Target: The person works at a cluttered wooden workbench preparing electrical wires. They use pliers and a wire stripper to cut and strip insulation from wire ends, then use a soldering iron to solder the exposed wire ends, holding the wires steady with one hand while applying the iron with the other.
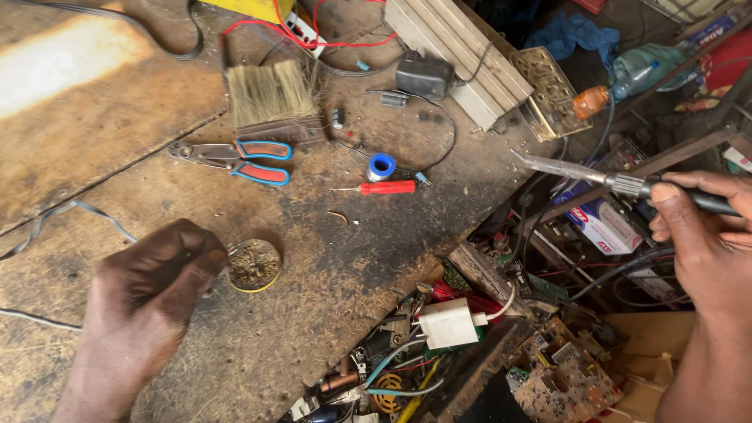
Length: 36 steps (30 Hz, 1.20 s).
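Observation:
My left hand (149,290) rests on the worn wooden bench at the lower left, fingers pinched on a thin wire end that touches a small round tin (254,265) of dark paste. My right hand (705,235) is at the right edge, gripping the black handle of a soldering iron (583,172). The iron's metal tip points left and hangs over the bench's right edge, apart from the tin.
Pliers with red and blue handles (235,160), a bristle brush (270,98), a red screwdriver (384,187), a blue solder spool (381,166) and a black adapter (424,75) lie on the bench. Circuit boards, wires and a white charger (449,323) fill the space below right.

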Tool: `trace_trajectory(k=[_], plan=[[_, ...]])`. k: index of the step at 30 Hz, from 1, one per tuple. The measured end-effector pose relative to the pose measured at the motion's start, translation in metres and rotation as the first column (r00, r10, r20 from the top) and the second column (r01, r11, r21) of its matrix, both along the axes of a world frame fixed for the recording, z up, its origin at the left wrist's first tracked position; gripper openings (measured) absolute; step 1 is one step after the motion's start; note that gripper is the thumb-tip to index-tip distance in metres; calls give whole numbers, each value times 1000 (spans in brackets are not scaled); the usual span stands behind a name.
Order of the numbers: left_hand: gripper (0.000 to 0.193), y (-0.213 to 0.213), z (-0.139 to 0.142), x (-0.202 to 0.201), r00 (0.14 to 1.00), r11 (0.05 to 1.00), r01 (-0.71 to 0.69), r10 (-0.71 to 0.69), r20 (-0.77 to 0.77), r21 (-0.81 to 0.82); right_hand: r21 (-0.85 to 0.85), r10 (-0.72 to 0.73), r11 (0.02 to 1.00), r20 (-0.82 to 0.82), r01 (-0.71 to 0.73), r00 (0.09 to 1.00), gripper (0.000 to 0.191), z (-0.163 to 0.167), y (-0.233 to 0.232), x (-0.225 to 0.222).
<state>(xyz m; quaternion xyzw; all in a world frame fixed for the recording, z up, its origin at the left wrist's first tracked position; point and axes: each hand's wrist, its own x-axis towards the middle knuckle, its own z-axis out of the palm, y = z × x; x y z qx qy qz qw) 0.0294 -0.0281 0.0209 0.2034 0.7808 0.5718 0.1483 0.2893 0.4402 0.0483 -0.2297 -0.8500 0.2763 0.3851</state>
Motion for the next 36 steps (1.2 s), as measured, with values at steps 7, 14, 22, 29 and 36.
trace_trajectory(k=[7, 14, 22, 29, 36], plan=[[8, 2, 5, 0, 998, 987, -63, 66, 16, -145, 101, -40, 995, 165, 23, 985, 17, -1, 26, 18], [7, 4, 8, 1, 997, 987, -71, 73, 10, -146, 40, -15, 999, 124, 10, 992, 13, 5, 17, 10], [8, 2, 8, 1, 997, 978, -82, 79, -20, -191, 73, 29, 996, 149, -40, 988, 11, 5, 21, 6], [7, 3, 5, 1, 998, 995, 3, -9, -64, -100, 318, 25, 937, 355, -147, 934, 11, 37, 19, -12], [5, 7, 8, 3, 998, 993, -27, 21, -53, -119, 308, 89, 913, 490, -267, 867, 16, 66, 33, -47]])
